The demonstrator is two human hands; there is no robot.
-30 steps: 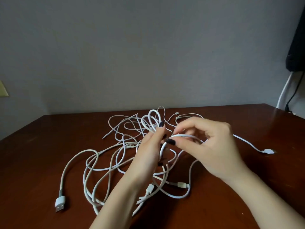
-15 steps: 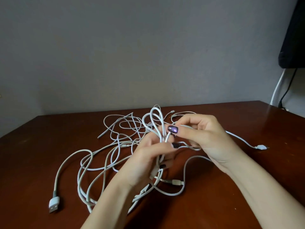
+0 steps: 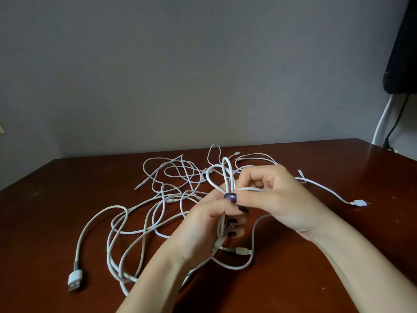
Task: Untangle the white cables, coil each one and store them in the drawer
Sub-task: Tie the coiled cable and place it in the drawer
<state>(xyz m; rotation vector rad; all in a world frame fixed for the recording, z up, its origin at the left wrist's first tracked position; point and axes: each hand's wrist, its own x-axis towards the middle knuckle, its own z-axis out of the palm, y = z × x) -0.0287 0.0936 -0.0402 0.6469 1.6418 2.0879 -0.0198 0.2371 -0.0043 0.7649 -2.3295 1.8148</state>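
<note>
Left hand (image 3: 203, 224), right hand (image 3: 277, 199) around white cables (image 3: 75, 277), seemingly.

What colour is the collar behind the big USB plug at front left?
The collar is dark grey, behind the white USB plug; head view shows it best.

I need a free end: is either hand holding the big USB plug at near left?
No: the USB plug lies on the table, apart from the left hand and right hand, which both grip white cables.
</note>
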